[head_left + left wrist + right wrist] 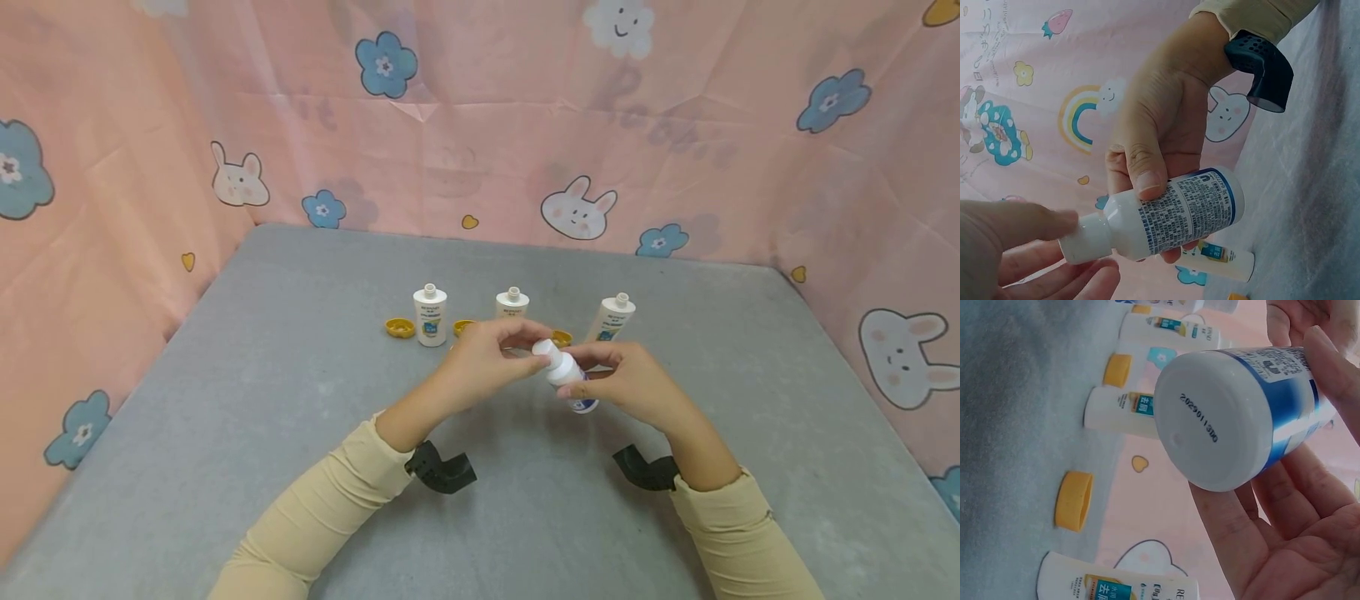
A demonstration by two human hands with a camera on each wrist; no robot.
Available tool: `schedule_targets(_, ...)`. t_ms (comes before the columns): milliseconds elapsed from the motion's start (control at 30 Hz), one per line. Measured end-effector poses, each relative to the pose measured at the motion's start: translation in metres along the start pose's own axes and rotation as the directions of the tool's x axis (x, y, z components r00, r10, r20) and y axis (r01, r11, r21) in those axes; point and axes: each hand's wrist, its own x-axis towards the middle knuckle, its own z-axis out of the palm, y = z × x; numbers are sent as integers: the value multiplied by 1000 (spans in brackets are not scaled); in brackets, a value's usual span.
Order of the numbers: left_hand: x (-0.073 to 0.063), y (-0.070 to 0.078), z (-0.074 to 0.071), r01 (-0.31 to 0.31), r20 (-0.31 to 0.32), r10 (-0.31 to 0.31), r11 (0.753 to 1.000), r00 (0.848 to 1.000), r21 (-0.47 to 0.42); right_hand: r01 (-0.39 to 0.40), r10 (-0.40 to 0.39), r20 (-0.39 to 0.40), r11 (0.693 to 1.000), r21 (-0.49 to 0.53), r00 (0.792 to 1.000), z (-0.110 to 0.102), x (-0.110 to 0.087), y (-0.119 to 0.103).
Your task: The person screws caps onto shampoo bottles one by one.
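A small white bottle (566,379) with a blue-and-white label of fine print is held tilted above the table. My right hand (633,383) grips its body, thumb on one side and fingers on the other. My left hand (487,362) pinches the bottle's white cap (1087,239) between thumb and fingers. The cap sits on the bottle. Toward the right wrist camera faces the bottle's round base (1213,425), printed with dark characters.
Behind the hands stand three white shampoo bottles with bare necks: left (431,317), middle (512,302) and right (611,317). Yellow caps lie by them, one at the left (401,327) and one in the middle (463,327). Pink printed cloth (465,142) walls the grey table (315,375).
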Motion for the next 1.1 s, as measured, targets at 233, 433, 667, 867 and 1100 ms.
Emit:
schedule_targets(233,0,0,-1,72,-62,-73,997,995,-16,1,-1,-6,1000,2,1000,-1,-1,-1)
schedule_targets(433,1,0,0,63,-56,-62,998,997,10,5,-5,-8,1000,2,1000,-1,-2,-2)
schedule_targets(667,1,0,0,-2,-7,2,1000,1000,23,4,-4,-5,1000,5,1000,-2,-2,-1)
schedule_targets(867,1,1,-1,24,-3,-24,999,1000,-28,1,-1,-13,1000,13,1000,-2,-2,0)
schedule_targets(1100,1,2,0,46,-34,-46,999,998,12,0,0,-13,1000,7,1000,-3,-3,-1)
